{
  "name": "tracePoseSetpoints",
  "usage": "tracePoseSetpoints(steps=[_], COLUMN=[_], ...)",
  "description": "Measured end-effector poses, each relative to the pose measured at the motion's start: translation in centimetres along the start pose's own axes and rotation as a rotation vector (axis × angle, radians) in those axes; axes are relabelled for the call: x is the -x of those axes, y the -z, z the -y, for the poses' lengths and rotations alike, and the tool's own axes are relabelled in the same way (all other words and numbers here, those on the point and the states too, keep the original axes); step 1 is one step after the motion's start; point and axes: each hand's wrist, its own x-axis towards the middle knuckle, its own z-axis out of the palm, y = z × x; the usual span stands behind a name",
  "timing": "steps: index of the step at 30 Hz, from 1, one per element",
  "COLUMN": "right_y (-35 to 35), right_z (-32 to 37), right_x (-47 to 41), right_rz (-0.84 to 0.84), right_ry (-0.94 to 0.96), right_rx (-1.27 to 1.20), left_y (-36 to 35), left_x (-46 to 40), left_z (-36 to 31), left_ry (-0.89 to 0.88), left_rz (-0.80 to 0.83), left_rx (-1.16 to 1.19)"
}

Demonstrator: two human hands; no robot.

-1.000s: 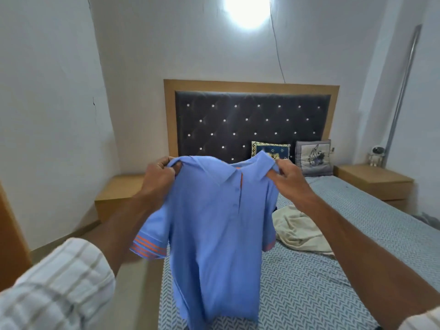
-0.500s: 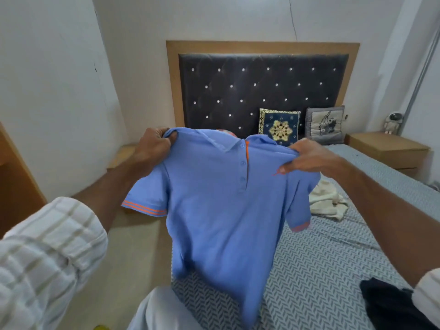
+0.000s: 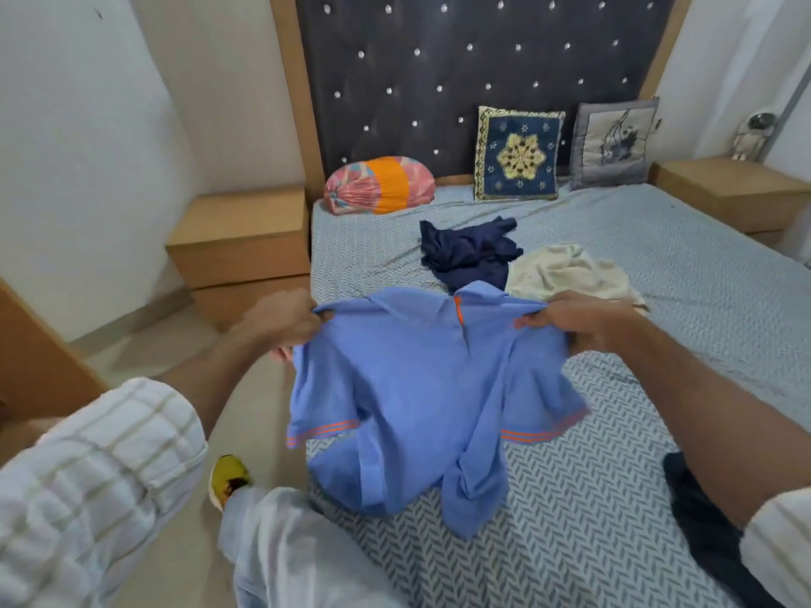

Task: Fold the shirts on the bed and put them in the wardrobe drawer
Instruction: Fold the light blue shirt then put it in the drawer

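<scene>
A light blue polo shirt (image 3: 417, 397) with orange trim on collar and sleeves hangs low over the near left part of the bed (image 3: 658, 265), its hem crumpled on the patterned sheet. My left hand (image 3: 281, 320) grips its left shoulder and my right hand (image 3: 579, 320) grips its right shoulder. Beyond it on the bed lie a crumpled navy shirt (image 3: 469, 252) and a cream shirt (image 3: 566, 272). Another dark garment (image 3: 702, 528) lies at the near right, partly under my right arm. No wardrobe drawer is in view.
A rolled pink and orange bolster (image 3: 379, 184), a blue cushion (image 3: 518, 153) and a grey cushion (image 3: 614, 144) lean at the headboard. Wooden nightstands stand left (image 3: 241, 239) and right (image 3: 728, 190). My leg and yellow shoe (image 3: 228, 478) are by the bed's left edge.
The shirt has come down from chest height towards the bed, its hem now resting on the sheet. My view has tilted downward, showing more of the bed and my leg.
</scene>
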Motion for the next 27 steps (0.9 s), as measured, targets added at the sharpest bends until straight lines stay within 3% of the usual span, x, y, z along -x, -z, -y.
tracePoseSetpoints(steps=[3, 5, 7, 9, 14, 17, 19, 22, 27], right_y=[-0.2, 0.4, 1.9, 3.7, 7.2, 7.7, 7.3, 5.6, 0.8], right_z=[1.9, 5.1, 9.1, 13.1, 18.8, 17.9, 15.5, 10.0, -2.1], right_x=[-2.5, -3.6, -4.4, -4.3, -2.4, -1.6, -0.7, 0.4, -1.6], right_rz=[0.016, -0.062, -0.158, -0.198, -0.335, -0.581, -0.743, -0.696, -0.466], right_ry=[0.034, 0.130, 0.253, 0.390, 0.742, 0.790, 0.791, 0.763, 0.597], right_rx=[-0.270, -0.404, -0.516, -0.597, -0.506, -0.160, 0.199, 0.491, 0.707], left_y=[-0.8, 0.7, 3.6, 7.6, 15.4, 16.0, 14.6, 9.7, -2.5], left_x=[-2.9, -5.2, -7.3, -8.8, -7.2, -4.5, -3.0, -0.7, 2.9], left_z=[-1.9, -3.9, -6.0, -7.5, -8.7, -8.2, -6.9, -3.4, 1.5], left_ry=[0.219, 0.242, 0.139, -0.003, -0.392, -0.445, -0.333, -0.239, -0.290], left_rz=[0.076, 0.018, -0.082, -0.237, -0.620, -0.708, -0.763, -0.667, -0.317], left_rx=[0.845, 1.316, 1.575, 1.665, 1.363, 1.264, 0.960, 0.502, 0.266])
